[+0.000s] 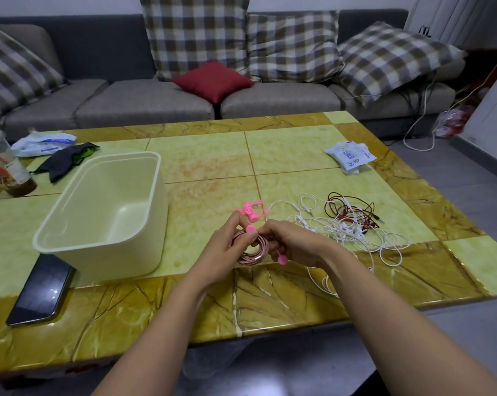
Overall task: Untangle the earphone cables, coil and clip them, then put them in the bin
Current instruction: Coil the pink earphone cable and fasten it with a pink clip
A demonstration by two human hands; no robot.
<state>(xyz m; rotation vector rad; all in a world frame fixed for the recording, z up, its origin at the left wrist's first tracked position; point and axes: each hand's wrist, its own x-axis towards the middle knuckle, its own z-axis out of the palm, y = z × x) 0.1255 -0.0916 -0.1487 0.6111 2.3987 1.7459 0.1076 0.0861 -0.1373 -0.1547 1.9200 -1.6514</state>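
Pink cable coil (248, 251) front and centre, held just above the table's (207, 167) near edge. Left hand (227, 244) curls round the coil's left side, thumb and finger pinching the round pink head of a clip (251, 228). Right hand (290, 241) pinches the coil's right side, the clip's other end poking out below its fingers. More pink clips (251, 210) lie just beyond. To their right, white cables (341, 228) and red cables (350, 208) sit tangled together. Cream bin (104, 212) stands to the left, a dark phone (40, 292) right at its near corner. White packet (350, 155) far right carries blue print, too blurred to read. Same story with the label on the cup (4, 167).
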